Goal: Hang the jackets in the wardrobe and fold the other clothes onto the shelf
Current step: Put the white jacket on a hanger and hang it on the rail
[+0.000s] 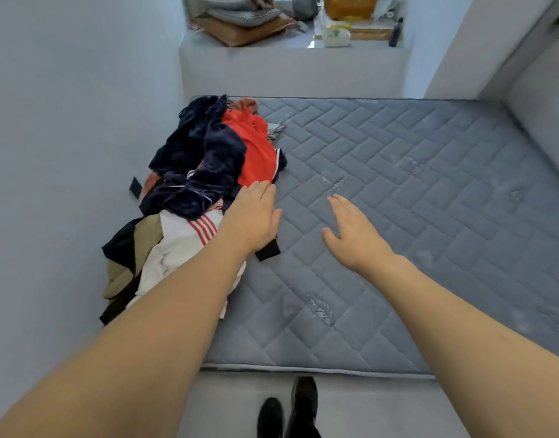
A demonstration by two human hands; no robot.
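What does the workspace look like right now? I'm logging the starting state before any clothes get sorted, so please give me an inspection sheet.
Surface: grey quilted mattress, bare over most of its area, with a few scuffed patches.
Job's things: clothes pile along the mattress's left edge against the wall; it includes a dark navy garment, a red garment and a white garment with red stripes. Nothing folded or hung yet.
Clutter: window ledge holds cushions, cardboard, bags and a dark bottle.
Grippers: left hand open, at the pile's edge; right hand open, over bare mattress.
Cables: nothing seen.
Surroundings: pale walls; black shoes on the floor; no wardrobe or shelf in view.
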